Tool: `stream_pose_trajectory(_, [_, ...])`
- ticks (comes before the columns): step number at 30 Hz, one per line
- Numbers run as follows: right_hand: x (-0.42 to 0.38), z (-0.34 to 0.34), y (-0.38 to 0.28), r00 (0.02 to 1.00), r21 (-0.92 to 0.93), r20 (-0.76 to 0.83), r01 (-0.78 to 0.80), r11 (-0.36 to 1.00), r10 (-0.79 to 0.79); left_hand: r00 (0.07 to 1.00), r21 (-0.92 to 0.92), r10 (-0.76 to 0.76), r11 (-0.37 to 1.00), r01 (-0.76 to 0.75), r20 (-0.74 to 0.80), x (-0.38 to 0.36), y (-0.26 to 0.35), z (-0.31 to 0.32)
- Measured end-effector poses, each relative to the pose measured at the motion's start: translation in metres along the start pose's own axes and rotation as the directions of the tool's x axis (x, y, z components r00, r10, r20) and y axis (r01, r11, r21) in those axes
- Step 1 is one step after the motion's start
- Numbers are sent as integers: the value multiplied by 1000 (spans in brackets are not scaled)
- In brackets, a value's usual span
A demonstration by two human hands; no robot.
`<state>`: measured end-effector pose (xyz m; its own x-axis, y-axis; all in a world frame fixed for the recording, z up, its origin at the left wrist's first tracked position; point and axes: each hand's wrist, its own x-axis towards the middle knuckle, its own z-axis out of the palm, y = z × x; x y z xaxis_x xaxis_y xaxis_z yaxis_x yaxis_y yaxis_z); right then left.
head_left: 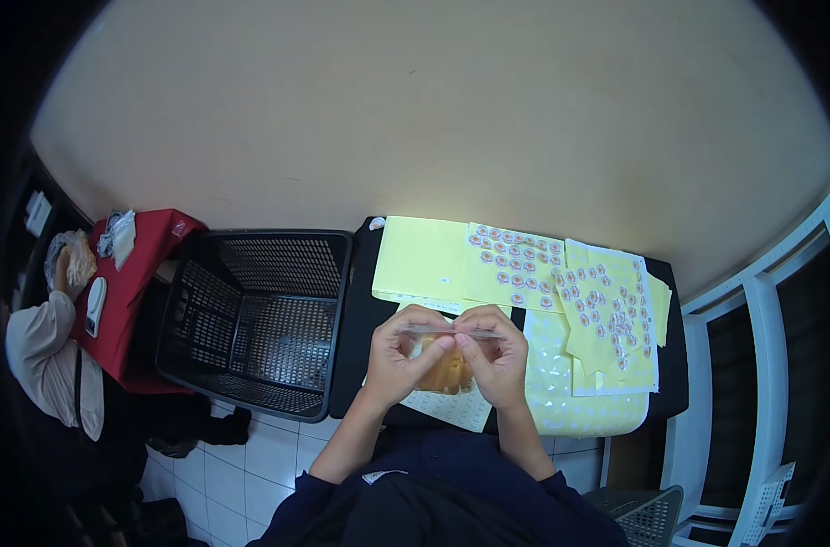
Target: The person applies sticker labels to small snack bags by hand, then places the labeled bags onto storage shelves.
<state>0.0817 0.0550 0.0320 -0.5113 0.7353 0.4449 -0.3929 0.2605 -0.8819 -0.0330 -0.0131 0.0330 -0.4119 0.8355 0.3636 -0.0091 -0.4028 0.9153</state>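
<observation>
The left hand (399,357) and right hand (495,356) each have their grip closed on the top edge of a clear plastic bag (447,374) with yellow-orange contents, over the black-covered desk (360,314). Beneath the bag, partly hidden by it, lies a printed label sheet (450,410). Beyond the bag is a plain yellow sheet (420,255); to its right, overlapping round-sticker sheets (606,305) above shiny dotted plastic (575,410). Left of the bag stands a black plastic basket (262,255), then a red-covered desk (137,305) with a co-worker's hand (62,264) at another clear bag (82,257).
</observation>
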Motion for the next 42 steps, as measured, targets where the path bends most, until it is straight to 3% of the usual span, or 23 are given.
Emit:
stream_pose_trajectory(11, [-1, 2, -5, 997, -45, 64, 54, 997, -51, 998, 55, 59, 997, -58, -12, -7, 5, 0])
stream_pose_trajectory(28, [-4, 5, -8, 996, 34, 4, 89, 995, -89, 973, 137, 223, 967, -214, -54, -7, 5, 9])
stream_pose_trajectory(42, [-6, 8, -6, 996, 25, -49, 80, 996, -79, 989, 20, 126, 992, -125, -79, -6, 6, 11])
